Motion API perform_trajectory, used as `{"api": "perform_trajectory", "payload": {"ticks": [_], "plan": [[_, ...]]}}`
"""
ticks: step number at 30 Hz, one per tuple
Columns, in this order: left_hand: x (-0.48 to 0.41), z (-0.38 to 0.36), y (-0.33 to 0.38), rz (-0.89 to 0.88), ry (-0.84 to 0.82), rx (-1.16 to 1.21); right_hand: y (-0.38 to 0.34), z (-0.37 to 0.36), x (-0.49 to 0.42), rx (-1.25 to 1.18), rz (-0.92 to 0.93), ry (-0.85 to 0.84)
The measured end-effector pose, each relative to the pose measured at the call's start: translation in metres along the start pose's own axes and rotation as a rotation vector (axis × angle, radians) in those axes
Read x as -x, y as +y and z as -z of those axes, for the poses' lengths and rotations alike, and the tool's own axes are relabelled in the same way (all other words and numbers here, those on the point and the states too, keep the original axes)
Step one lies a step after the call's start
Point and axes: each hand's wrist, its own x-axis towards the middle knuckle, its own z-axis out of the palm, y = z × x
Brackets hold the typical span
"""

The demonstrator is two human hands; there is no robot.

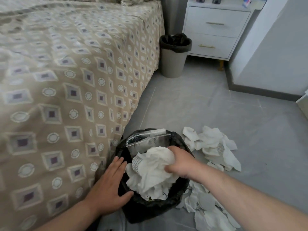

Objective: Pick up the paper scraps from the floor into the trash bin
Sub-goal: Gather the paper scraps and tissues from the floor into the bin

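A trash bin [179, 193] lined with a black bag stands on the floor beside the bed, near the bottom centre. My right hand [180, 161] grips a large crumpled wad of white paper [150, 172] over the bin's opening. My left hand [110, 182] rests flat with straight fingers on the bin's left rim. More white paper scraps [212, 145] lie in a pile on the grey floor to the right of the bin. Another batch of floor scraps [210, 207] lies under my right forearm. A silver foil packet [146, 141] stands inside the bin at its far side.
The bed with a beige patterned cover [66, 89] fills the left side, its edge against the bin. A second beige trash bin [174, 55] with a black liner stands farther back. A white nightstand [215, 29] and a white wall [273, 60] close the back right.
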Motion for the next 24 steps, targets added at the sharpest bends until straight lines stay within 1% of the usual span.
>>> {"api": "perform_trajectory", "payload": {"ticks": [2,4,6,8,10,12,17,21,24], "plan": [[0.001,0.000,-0.002,0.008,0.009,0.009,-0.001,-0.002,-0.007,0.032,0.003,0.030],[0.001,-0.001,-0.004,0.005,0.021,0.012,-0.008,-0.004,-0.011,-0.001,0.014,0.128],[0.002,-0.001,-0.005,0.009,0.014,0.023,-0.015,-0.013,-0.011,0.056,0.030,0.195],[0.001,0.000,-0.004,0.006,0.006,0.032,-0.020,-0.031,-0.012,0.158,0.021,0.152],[0.001,0.001,-0.002,0.007,0.003,0.038,-0.020,-0.049,-0.016,0.234,-0.031,0.029],[0.001,0.003,-0.002,0.011,-0.005,0.051,-0.015,-0.064,-0.026,0.259,-0.084,-0.059],[0.003,0.003,-0.004,0.012,-0.025,0.068,-0.001,-0.087,-0.040,0.255,-0.161,-0.195],[0.001,0.007,-0.003,-0.012,-0.034,0.032,-0.008,-0.076,-0.038,0.321,-0.145,-0.205],[-0.004,0.018,0.000,-0.084,0.056,0.023,-0.028,-0.038,-0.016,0.368,-0.028,-0.125]]}}
